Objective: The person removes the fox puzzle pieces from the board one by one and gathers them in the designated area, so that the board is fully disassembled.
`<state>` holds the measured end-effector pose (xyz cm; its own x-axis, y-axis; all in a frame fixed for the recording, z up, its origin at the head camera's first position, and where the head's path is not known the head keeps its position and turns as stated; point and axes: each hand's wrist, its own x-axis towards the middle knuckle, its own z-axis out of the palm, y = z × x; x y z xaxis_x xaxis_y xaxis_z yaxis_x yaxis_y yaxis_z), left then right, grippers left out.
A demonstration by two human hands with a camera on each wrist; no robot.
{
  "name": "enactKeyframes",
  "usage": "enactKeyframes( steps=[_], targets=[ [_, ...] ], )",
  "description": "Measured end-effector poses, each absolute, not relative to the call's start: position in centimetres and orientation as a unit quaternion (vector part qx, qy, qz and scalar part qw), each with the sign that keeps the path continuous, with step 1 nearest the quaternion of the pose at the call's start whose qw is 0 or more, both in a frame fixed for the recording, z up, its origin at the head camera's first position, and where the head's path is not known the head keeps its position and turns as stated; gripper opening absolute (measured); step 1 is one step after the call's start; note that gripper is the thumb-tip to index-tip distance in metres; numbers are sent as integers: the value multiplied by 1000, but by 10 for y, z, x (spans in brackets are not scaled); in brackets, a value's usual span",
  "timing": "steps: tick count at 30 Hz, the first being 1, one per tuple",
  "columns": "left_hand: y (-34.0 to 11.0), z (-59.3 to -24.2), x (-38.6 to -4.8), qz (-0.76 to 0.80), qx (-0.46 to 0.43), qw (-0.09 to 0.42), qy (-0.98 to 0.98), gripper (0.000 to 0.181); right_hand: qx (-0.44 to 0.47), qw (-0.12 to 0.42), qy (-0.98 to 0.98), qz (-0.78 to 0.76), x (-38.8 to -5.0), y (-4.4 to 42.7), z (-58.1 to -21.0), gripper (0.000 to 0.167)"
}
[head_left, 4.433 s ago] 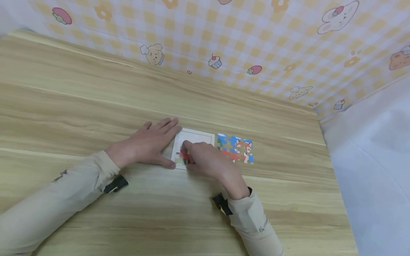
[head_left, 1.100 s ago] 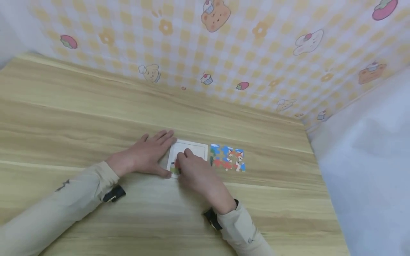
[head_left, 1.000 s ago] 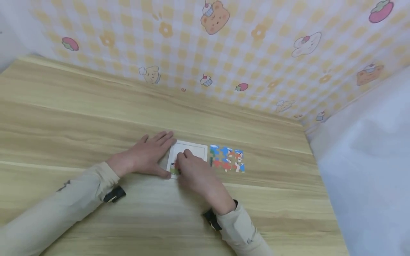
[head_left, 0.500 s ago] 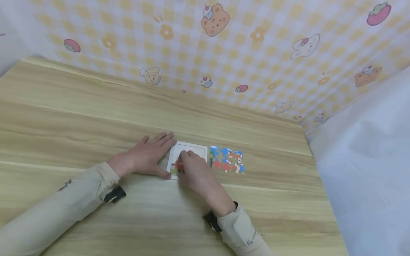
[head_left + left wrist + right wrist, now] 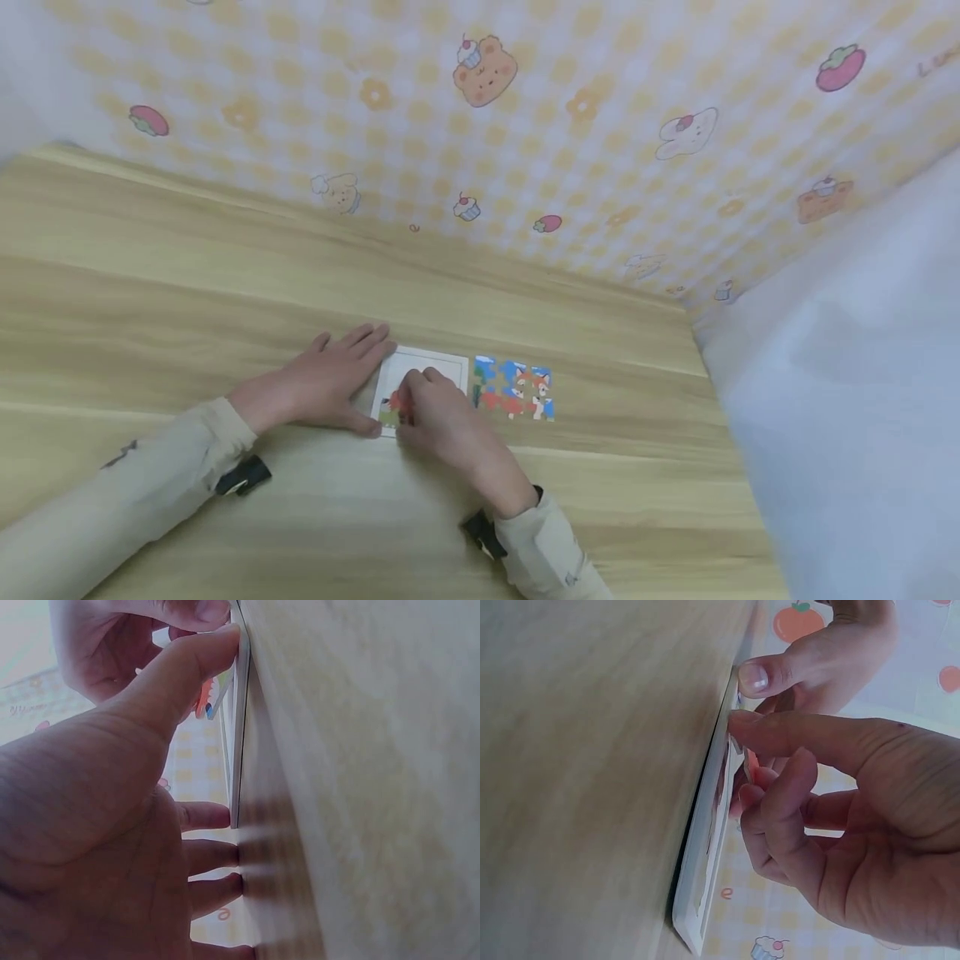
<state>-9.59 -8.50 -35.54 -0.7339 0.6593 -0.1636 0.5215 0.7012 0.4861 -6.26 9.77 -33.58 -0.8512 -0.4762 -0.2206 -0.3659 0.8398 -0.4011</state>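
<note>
My left hand (image 5: 322, 379) lies spread at the left side of a white puzzle tray (image 5: 431, 354), its thumb and index finger touching that edge. My right hand (image 5: 446, 421) is over the tray's lower left part, fingers curled, pinching a red puzzle piece (image 5: 751, 763). In the right wrist view the piece stands tilted against the tray, and the thumb touches the tray's near rim. A corner of a tilted piece (image 5: 204, 697) shows in the left wrist view. Red and green pieces (image 5: 387, 412) lie in the tray's lower left; the right hand hides part of them.
Right of the tray, several puzzle pieces (image 5: 513, 404) lie together on the wood-grain table (image 5: 615, 500), showing a fox and blue sky. A yellow checked cloth (image 5: 585, 150) hangs behind the table. White sheeting (image 5: 832, 417) borders its right side.
The head view has tilted upward, so hands and tray appear lower and farther left. My left hand keeps its place on the tray's edge. The right fingers have shifted slightly over the same corner.
</note>
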Motion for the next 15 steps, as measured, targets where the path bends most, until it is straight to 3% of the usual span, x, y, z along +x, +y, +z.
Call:
enactKeyframes(
  steps=[15],
  targets=[
    [-88, -359, -98, 212, 329, 167, 905, 103, -219, 133, 944, -208, -66, 112, -329, 25]
  ],
)
